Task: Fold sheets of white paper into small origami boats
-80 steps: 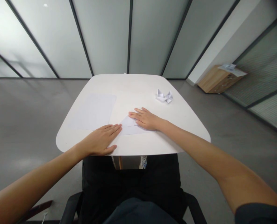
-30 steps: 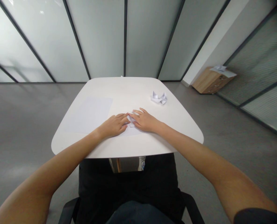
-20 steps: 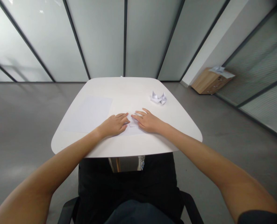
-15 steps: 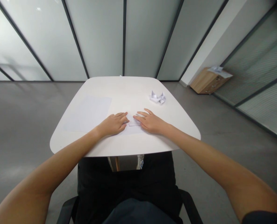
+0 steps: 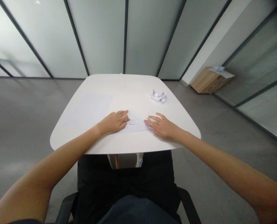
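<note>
Two open hands lie flat on the table (image 5: pixel 129 90). The left hand (image 5: pixel 113 122) rests on the left end of a folded paper (image 5: pixel 135 125), which lies lengthwise across the body; the right hand (image 5: pixel 163 126) sits just beside its right tip.

Readable text: none can be read in this view.
Small blue mark (image 5: pixel 140 162): it stands on a white object (image 5: pixel 142 157) under the white rounded table (image 5: pixel 133 87), too small for reading.

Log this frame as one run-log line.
left hand: resting on folded paper | right hand: open, beside paper's right tip | nearby: origami figure, flat sheet
</note>
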Action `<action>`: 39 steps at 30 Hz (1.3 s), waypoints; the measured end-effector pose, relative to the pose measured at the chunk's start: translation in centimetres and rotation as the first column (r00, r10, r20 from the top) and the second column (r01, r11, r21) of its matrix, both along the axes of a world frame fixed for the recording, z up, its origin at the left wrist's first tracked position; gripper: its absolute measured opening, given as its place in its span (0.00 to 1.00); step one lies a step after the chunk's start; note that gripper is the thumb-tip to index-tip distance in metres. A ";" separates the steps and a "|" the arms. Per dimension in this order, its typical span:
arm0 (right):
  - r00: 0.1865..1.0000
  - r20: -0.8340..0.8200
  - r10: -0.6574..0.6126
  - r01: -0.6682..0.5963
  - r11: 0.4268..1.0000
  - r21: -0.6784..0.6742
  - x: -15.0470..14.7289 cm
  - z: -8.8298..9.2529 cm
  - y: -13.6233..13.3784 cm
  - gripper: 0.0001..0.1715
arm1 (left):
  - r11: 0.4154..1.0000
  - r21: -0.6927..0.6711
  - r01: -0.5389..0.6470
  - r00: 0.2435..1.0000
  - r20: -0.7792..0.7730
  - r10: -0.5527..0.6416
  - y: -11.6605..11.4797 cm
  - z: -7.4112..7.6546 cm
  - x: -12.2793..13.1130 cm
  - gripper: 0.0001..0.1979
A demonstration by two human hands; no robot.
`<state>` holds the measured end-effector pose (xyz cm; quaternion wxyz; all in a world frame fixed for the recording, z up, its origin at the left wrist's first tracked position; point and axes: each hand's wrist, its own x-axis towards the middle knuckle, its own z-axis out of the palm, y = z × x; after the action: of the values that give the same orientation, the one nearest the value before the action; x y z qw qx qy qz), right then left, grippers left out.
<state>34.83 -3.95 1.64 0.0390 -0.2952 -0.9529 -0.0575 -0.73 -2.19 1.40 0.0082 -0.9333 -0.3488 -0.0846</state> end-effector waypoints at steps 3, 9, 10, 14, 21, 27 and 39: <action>1.000 0.006 -0.001 0.001 1.000 -0.012 1.0 -0.3 -0.5 0.34 | 1.000 -0.005 0.000 1.000 0.013 0.000 0.0 0.0 0.0 0.21; 1.000 -0.009 -0.020 0.020 1.000 -0.020 1.6 0.0 -0.8 0.32 | 1.000 -0.012 -0.007 1.000 0.011 0.007 0.1 0.2 0.2 0.20; 0.999 -0.021 -0.031 0.030 0.999 -0.018 1.4 0.2 -0.7 0.31 | 1.000 -0.008 -0.004 1.000 0.008 0.004 0.1 0.3 0.2 0.20; 0.993 -0.092 -0.076 0.074 0.997 -0.025 -0.2 0.9 -0.2 0.30 | 1.000 0.000 0.002 1.000 0.000 -0.002 0.1 0.5 0.1 0.19; 0.988 -0.152 -0.040 0.015 0.987 -0.162 -2.7 0.4 2.5 0.40 | 0.999 -0.004 0.042 0.999 -0.024 -0.042 2.0 0.7 -0.5 0.18; 0.995 -0.103 -0.014 -0.004 0.985 -0.170 -3.4 0.8 6.0 0.34 | 0.996 0.015 0.088 0.996 -0.027 -0.088 4.8 0.8 -0.9 0.19; 0.995 -0.091 -0.041 0.022 0.978 -0.205 -3.9 0.8 6.0 0.35 | 0.989 -0.117 0.088 0.995 0.066 -0.080 1.2 0.4 -3.9 0.34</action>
<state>30.98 2.07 2.48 0.0528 -0.3152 -0.9460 0.0540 -4.61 -1.02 1.81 -0.0619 -0.9430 -0.3136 -0.0924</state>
